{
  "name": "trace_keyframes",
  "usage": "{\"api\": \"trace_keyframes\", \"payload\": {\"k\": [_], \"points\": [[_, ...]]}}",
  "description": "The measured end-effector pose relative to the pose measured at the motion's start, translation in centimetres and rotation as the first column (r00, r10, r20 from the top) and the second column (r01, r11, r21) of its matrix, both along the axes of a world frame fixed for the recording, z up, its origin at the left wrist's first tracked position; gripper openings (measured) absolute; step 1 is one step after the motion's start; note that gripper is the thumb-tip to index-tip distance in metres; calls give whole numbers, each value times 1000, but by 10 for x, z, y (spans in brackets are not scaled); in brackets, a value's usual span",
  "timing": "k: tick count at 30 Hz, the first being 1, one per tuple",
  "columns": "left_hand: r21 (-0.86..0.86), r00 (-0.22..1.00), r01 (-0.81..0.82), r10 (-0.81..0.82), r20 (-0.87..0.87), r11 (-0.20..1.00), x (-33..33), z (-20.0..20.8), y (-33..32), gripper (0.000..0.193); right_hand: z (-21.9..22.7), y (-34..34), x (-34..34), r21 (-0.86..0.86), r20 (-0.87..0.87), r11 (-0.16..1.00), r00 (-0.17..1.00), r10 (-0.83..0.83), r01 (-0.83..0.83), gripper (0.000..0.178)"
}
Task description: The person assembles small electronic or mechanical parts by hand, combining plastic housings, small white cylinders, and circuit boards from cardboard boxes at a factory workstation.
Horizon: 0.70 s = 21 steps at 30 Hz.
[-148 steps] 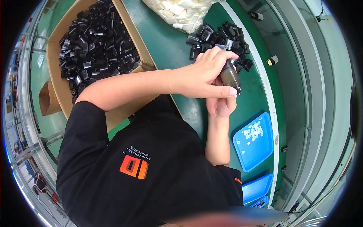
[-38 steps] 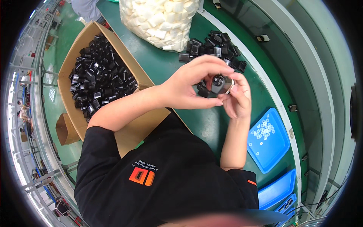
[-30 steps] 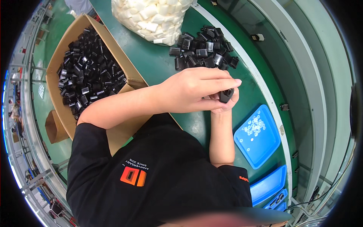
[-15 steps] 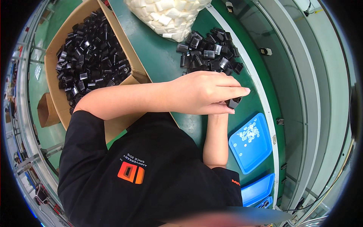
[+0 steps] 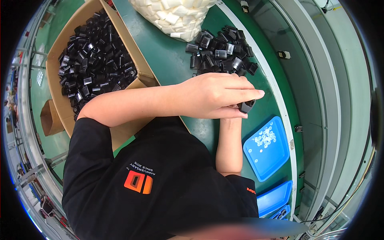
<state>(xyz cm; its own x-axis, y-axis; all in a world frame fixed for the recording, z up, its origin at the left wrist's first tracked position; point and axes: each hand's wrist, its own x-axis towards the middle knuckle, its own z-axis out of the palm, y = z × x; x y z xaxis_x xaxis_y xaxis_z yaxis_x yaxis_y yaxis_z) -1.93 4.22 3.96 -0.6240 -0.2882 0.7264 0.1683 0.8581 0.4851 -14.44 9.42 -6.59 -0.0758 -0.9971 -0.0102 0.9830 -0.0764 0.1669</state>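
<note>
My left arm reaches across from the left, and my left hand [image 5: 222, 96] is closed around a small black plastic housing [image 5: 247, 106]. The housing's hollow end shows between my thumb and forefinger. My right hand is hidden behind the left one; only my right forearm [image 5: 230, 146] shows below it, so its fingers cannot be made out. Just beyond my hands lies a loose pile of similar black housings [image 5: 220, 54] on the green tabletop [image 5: 160, 52].
A cardboard box [image 5: 138, 50] full of black housings stands at the left. A clear bag of cream-white blocks [image 5: 174, 18] sits at the far side. On the right, a blue tray [image 5: 266, 168] holds small white rings, with another blue tray [image 5: 276, 198] nearer me.
The view has shifted slightly. My left hand keeps nearly the same pose around the black housing, which has tilted a little at most.
</note>
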Motion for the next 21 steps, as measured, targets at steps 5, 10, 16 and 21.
{"api": "trace_keyframes", "payload": {"k": [5, 10, 16, 21], "points": [[-3, 1000, 5, -5, 18, 1000, -1, 0, -2, 52, 5, -9, -12, -328, -391, 937, 920, -23, -117, 26], [68, 998, 17, -21, 55, 998, 2, 2, -3, 51, 22, -8, -12, -336, -449, 933, 892, -42, -125, 20], [72, 998, 46, -48, 32, 996, 0, -3, -4, 51, 10, -10, -19, -343, -462, 931, 886, -52, -124, 21], [40, 999, 34, -35, 15, 999, -1, -4, -2, 55, 18, 3, 6, -113, -23, 993, 1000, -20, 18, 24]]}}
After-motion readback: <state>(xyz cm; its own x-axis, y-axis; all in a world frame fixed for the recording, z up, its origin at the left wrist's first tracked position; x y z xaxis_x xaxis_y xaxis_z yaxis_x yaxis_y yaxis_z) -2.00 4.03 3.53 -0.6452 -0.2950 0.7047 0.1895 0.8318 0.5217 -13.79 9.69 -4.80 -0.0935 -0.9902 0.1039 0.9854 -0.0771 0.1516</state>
